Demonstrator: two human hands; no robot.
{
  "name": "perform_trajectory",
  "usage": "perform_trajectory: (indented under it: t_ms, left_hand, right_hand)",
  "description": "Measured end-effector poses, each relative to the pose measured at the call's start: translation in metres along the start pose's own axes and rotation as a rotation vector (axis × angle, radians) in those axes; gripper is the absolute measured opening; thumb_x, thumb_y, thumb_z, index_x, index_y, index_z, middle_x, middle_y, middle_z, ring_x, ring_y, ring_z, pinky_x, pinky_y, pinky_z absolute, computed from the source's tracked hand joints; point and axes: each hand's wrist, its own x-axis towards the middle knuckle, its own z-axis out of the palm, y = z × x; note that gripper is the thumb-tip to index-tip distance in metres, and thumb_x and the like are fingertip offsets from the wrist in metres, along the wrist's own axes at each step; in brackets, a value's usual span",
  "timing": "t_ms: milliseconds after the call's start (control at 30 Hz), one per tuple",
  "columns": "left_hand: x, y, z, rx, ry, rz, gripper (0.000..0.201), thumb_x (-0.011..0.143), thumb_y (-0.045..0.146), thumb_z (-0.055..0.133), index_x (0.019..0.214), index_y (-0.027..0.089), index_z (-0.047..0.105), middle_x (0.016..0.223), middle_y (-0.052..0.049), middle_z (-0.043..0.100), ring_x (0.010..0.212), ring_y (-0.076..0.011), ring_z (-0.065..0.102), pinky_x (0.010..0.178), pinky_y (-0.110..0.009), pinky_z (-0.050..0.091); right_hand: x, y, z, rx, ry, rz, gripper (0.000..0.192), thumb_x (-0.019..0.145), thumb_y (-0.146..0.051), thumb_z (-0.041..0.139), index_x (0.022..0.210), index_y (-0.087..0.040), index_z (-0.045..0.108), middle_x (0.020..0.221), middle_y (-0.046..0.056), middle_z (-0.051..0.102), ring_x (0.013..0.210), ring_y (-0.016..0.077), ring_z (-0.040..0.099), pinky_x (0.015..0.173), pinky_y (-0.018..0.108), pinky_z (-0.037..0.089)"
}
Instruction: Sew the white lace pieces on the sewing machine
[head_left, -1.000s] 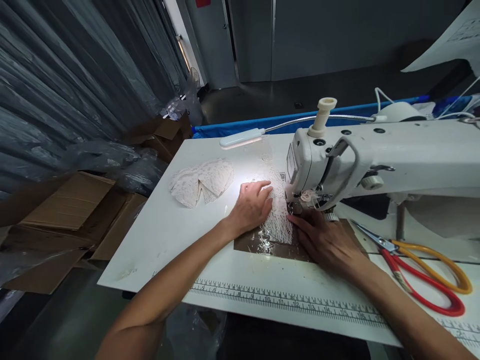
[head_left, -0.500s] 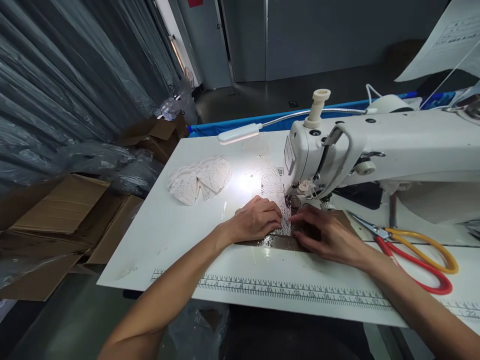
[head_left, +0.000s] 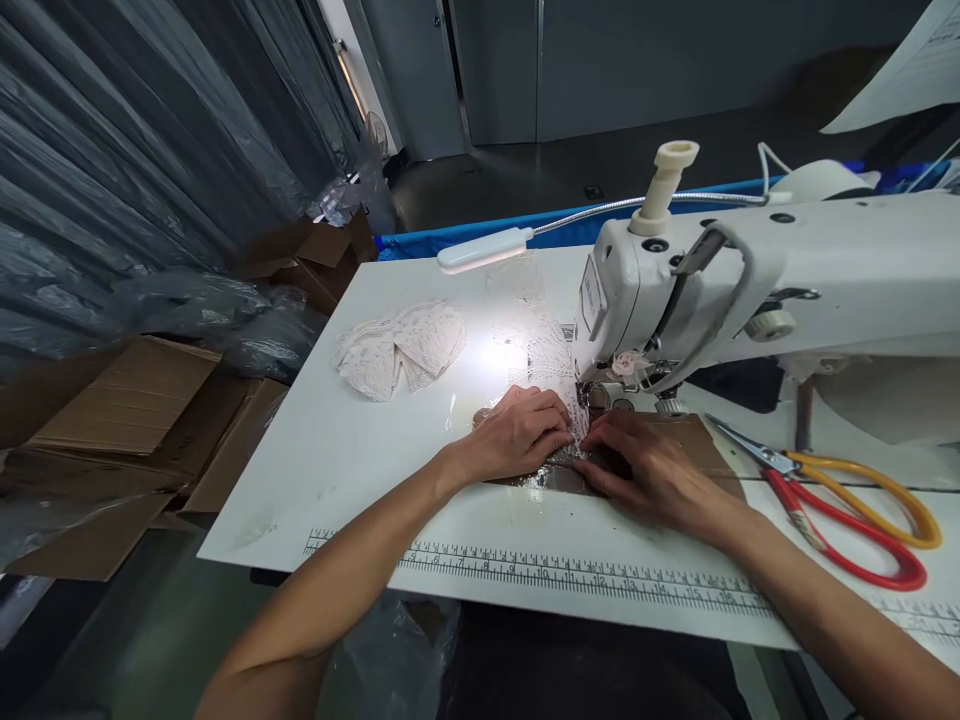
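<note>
A strip of white lace fabric [head_left: 551, 358] lies by the needle of a white sewing machine [head_left: 611, 290] and runs toward me between my hands. My left hand [head_left: 520, 432] rests on its near end, fingers bent and pressed together over the lace. From the other side, my right hand [head_left: 646, 462] pinches the lace edge between thumb and fingers just in front of the presser foot; the fingertips are partly hidden. Beneath both hands is a shiny brown sheet [head_left: 694, 445]. A second lace piece, shaped like two joined cups [head_left: 403, 345], lies to the left.
Scissors with red and orange handles [head_left: 847, 505] lie right of my right hand. A lit lamp [head_left: 484, 250] on a bendy neck hangs over the table [head_left: 360, 480]. A printed ruler [head_left: 540, 575] follows the front edge. Open cardboard boxes [head_left: 127, 400] stand at left.
My right hand has closed in on the lace and sits nearer my left hand. The lace end between them is now more covered. The whole view has shifted slightly.
</note>
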Motion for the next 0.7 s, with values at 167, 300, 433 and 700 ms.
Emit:
perform_trajectory:
  t_ms: [167, 300, 433, 700]
  left_hand:
    - [-0.002, -0.003, 0.000, 0.004, 0.074, 0.074, 0.029, 0.093, 0.042, 0.055, 0.093, 0.015, 0.064, 0.103, -0.008, 0.065, 0.091, -0.0194, 0.059, 0.086, -0.039, 0.044]
    - [-0.004, -0.008, -0.003, 0.033, 0.084, 0.202, 0.031, 0.087, 0.043, 0.064, 0.100, 0.015, 0.066, 0.105, -0.010, 0.065, 0.095, -0.0209, 0.060, 0.084, -0.038, 0.045]
    - [-0.003, -0.010, -0.002, 0.028, 0.062, 0.187, 0.019, 0.093, 0.030, 0.057, 0.084, 0.017, 0.067, 0.099, -0.007, 0.066, 0.090, -0.0174, 0.061, 0.083, -0.035, 0.045]
    - [0.000, -0.006, 0.001, 0.017, -0.011, 0.040, 0.028, 0.100, 0.029, 0.041, 0.083, 0.016, 0.058, 0.097, -0.007, 0.062, 0.086, -0.0162, 0.055, 0.082, -0.034, 0.044]
  right_hand:
    - [0.002, 0.003, 0.005, 0.039, 0.034, 0.005, 0.021, 0.097, -0.032, 0.041, 0.094, -0.018, 0.057, 0.094, 0.008, 0.060, 0.084, 0.0197, 0.060, 0.077, 0.037, 0.050]
    - [0.002, 0.001, 0.002, 0.156, 0.068, 0.050, 0.018, 0.096, -0.031, 0.043, 0.095, -0.019, 0.056, 0.090, 0.006, 0.061, 0.079, 0.0178, 0.060, 0.073, 0.034, 0.049]
    - [0.001, -0.002, -0.006, 0.234, 0.070, 0.062, 0.014, 0.093, -0.031, 0.049, 0.098, -0.019, 0.055, 0.086, 0.005, 0.062, 0.076, 0.0163, 0.059, 0.070, 0.031, 0.049]
    - [-0.002, 0.000, 0.000, 0.060, -0.010, 0.010, 0.029, 0.086, -0.036, 0.061, 0.110, -0.021, 0.055, 0.109, 0.009, 0.058, 0.100, 0.0236, 0.057, 0.085, 0.041, 0.050]
